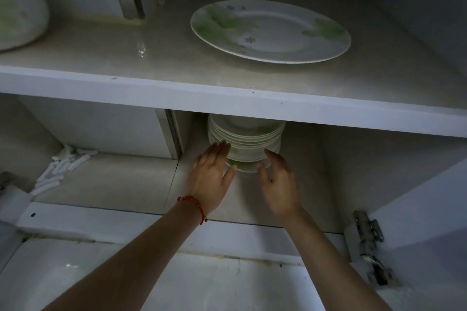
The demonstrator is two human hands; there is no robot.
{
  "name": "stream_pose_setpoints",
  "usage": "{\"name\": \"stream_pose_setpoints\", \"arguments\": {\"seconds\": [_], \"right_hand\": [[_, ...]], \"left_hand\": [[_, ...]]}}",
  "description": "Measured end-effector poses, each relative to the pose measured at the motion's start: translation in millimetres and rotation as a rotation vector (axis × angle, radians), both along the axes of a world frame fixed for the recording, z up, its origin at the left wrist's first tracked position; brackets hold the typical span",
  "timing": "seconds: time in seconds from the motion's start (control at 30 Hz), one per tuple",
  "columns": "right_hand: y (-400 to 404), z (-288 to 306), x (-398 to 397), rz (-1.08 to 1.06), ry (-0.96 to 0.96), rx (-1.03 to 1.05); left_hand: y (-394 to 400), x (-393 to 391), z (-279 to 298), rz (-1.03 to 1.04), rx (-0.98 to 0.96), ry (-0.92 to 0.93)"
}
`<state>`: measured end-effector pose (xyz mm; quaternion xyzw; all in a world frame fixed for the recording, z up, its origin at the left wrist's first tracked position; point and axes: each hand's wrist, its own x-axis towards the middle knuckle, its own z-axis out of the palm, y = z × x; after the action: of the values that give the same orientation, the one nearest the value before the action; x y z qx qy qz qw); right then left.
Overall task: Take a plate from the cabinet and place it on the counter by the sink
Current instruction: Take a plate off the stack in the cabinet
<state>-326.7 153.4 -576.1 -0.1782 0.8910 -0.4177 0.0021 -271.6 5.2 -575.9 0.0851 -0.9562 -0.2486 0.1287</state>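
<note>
A stack of white plates with green print [246,139] stands on the lower cabinet shelf, its top hidden by the shelf board above. My left hand [211,175], with a red bracelet on the wrist, is open at the stack's left side, fingertips touching the lower plates. My right hand [278,179] is open at the stack's right side, fingers spread, close to the bottom rim. Neither hand holds anything. A single large oval plate with green leaves [270,30] lies on the upper shelf.
The upper shelf board [227,98] runs across just above the stack. A white rounded container [20,10] sits at the upper left. Several white stick-like items [60,169] lie on the lower shelf's left. A door hinge [369,237] is at the right.
</note>
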Motion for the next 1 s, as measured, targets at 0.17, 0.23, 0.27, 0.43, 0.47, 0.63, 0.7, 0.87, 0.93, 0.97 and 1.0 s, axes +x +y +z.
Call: {"name": "stream_pose_setpoints", "arguments": {"seconds": [0.17, 0.23, 0.27, 0.43, 0.47, 0.63, 0.7, 0.87, 0.93, 0.97, 1.0], "right_hand": [[-13.6, -11.1, -9.9, -0.072, -0.034, -0.059], [-20.6, -12.7, -15.7, -0.143, -0.070, -0.138], [-23.9, -13.1, -19.3, -0.187, -0.094, -0.184], [-35.7, -17.0, -40.8, -0.363, -0.120, -0.326], [-36.9, -18.3, -44.6, -0.382, -0.111, -0.341], [-43.3, -24.9, -59.1, -0.425, -0.108, -0.376], [-45.3, -26.8, -62.6, -0.437, -0.104, -0.385], [-49.7, -25.8, -69.6, -0.461, -0.104, -0.442], [-53.1, -23.9, -70.0, -0.476, -0.128, -0.477], [-54.5, -23.1, -69.8, -0.484, -0.134, -0.495], [-55.8, -22.6, -69.4, -0.489, -0.136, -0.509]], "left_hand": [[0.0, -20.2, -6.4, 0.165, 0.386, 0.101], [2.1, -30.7, -7.4, 0.250, 0.539, 0.108], [3.3, -36.0, -8.3, 0.279, 0.602, 0.110], [4.9, -54.1, -18.5, 0.364, 0.794, 0.148], [4.0, -56.0, -20.6, 0.377, 0.804, 0.160], [-3.3, -67.9, -24.5, 0.409, 0.828, 0.198], [-5.8, -72.6, -25.5, 0.409, 0.820, 0.178], [-6.2, -82.7, -24.3, 0.383, 0.788, 0.197], [-6.5, -86.8, -23.9, 0.395, 0.799, 0.210], [-6.7, -88.7, -24.0, 0.402, 0.814, 0.215], [-6.3, -90.4, -23.9, 0.412, 0.826, 0.222]]}}
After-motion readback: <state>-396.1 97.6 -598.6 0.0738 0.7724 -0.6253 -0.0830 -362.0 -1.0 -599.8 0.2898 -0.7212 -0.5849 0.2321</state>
